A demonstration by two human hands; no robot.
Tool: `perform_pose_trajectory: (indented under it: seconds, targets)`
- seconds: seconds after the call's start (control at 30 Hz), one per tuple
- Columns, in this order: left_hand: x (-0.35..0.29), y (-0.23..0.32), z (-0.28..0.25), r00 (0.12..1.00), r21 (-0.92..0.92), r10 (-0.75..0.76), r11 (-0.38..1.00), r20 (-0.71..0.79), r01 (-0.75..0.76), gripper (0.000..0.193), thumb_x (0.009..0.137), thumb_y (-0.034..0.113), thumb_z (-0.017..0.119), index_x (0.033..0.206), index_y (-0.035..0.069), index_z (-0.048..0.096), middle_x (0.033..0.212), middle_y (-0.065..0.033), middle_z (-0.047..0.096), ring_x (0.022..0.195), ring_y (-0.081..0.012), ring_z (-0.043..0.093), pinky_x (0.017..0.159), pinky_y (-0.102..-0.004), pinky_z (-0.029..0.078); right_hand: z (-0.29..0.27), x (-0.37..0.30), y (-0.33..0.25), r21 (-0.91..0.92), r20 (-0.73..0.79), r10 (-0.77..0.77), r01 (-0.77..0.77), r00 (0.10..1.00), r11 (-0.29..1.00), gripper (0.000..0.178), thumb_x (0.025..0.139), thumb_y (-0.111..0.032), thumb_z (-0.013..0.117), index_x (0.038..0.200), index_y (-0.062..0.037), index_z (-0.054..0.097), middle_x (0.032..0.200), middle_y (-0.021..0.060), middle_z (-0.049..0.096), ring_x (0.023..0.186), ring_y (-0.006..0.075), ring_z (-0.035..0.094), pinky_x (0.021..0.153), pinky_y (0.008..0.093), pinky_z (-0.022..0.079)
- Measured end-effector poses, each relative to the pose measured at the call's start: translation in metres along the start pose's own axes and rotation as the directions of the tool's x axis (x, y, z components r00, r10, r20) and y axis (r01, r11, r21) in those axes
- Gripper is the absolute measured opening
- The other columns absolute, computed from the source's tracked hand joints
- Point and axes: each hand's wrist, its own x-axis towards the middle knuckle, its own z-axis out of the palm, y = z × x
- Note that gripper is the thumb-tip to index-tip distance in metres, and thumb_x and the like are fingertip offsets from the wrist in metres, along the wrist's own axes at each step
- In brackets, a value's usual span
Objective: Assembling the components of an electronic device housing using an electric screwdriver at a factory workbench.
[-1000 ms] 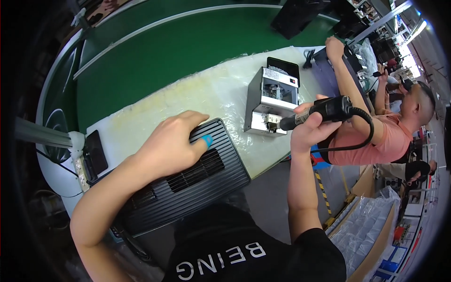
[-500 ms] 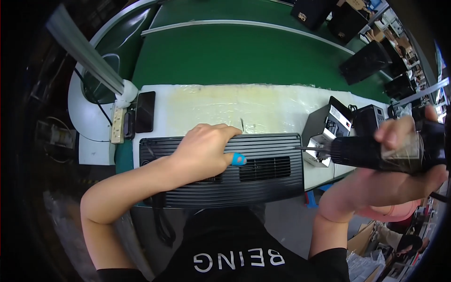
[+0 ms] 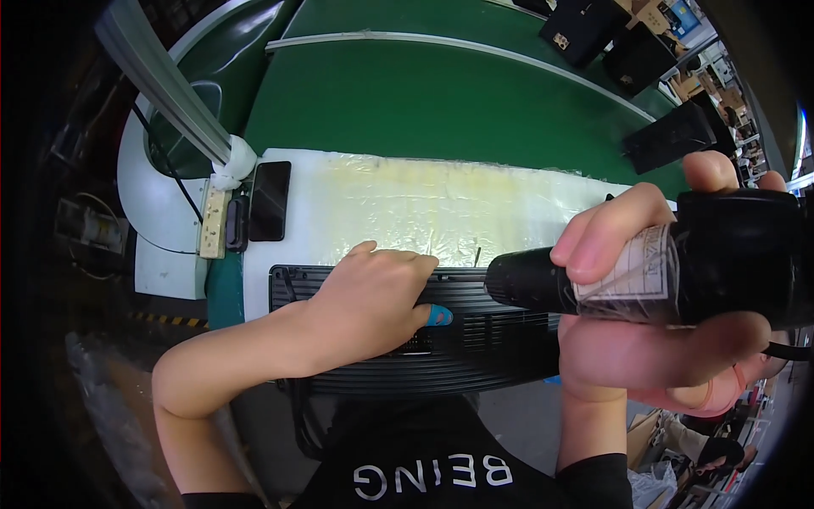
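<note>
A black ribbed casing (image 3: 407, 377) with slotted vents lies lengthwise at the near edge of the bench. My left hand (image 3: 373, 297), a blue wrap on its thumb, presses on the casing's left half with its fingers curled over the far side. Raised over the right end, my right hand (image 3: 619, 225) grips a black electric screwdriver (image 3: 712, 254) with a pale label under clear tape. Its nose points left, above the casing; the bit cannot be made out. A thin dark sliver (image 3: 476, 256), too small to name, shows just beyond the casing's far edge.
A white, film-covered mat (image 3: 407, 199) spans the bench. To the left are a dark phone (image 3: 271, 201), a power strip (image 3: 213, 225) and a metal post (image 3: 170, 93). Beyond lies a green surface (image 3: 441, 102) with black boxes (image 3: 585, 30). A black cord (image 3: 303, 416) hangs below the casing.
My right hand has brought the screwdriver leftward, over the casing's right part, covering the open black box behind. The casing and my left hand sit slightly lower in view.
</note>
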Motion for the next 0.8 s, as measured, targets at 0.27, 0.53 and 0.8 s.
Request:
perform_pose_trajectory:
  seconds: [0.27, 0.53, 0.8]
  targets:
    - [-0.002, -0.001, 0.002, 0.99, -0.179, -0.137, 0.974, 0.04, 0.142, 0.028, 0.073, 0.019, 0.075, 0.086, -0.002, 0.061, 0.073, -0.0158, 0.063, 0.072, -0.0345, 0.063, 0.073, -0.0419, 0.048, 0.002, 0.013, 0.005, 0.053, 0.04, -0.014, 0.011, 0.999, 0.999, 0.088, 0.081, -0.044, 0.069, 0.141, -0.0022, 0.021, 0.093, 0.0168, 0.059, 0.086, 0.029, 0.059, 0.089, 0.0446, 0.047]
    - [-0.004, -0.003, 0.008, 0.993, -0.17, -0.116, 0.978, 0.029, 0.119, 0.019, 0.074, 0.013, 0.069, 0.08, -0.002, 0.058, 0.075, -0.0156, 0.062, 0.075, -0.0347, 0.062, 0.076, -0.0423, 0.048, -0.016, -0.007, -0.012, 0.018, -0.137, -0.095, 0.099, 0.986, 0.995, 0.078, 0.084, -0.045, 0.061, 0.137, 0.0, 0.025, 0.09, 0.0144, 0.057, 0.078, 0.0251, 0.056, 0.085, 0.0428, 0.048]
    - [-0.006, -0.003, 0.006, 0.994, -0.164, -0.11, 0.98, 0.023, 0.113, 0.021, 0.075, 0.014, 0.069, 0.083, -0.001, 0.057, 0.082, -0.0161, 0.063, 0.08, -0.0336, 0.063, 0.075, -0.0406, 0.05, -0.003, -0.005, -0.013, -0.029, -0.336, -0.168, 0.168, 0.927, 0.985, 0.07, 0.088, -0.047, 0.052, 0.133, 0.0023, 0.029, 0.087, 0.012, 0.055, 0.071, 0.0212, 0.053, 0.081, 0.041, 0.048]
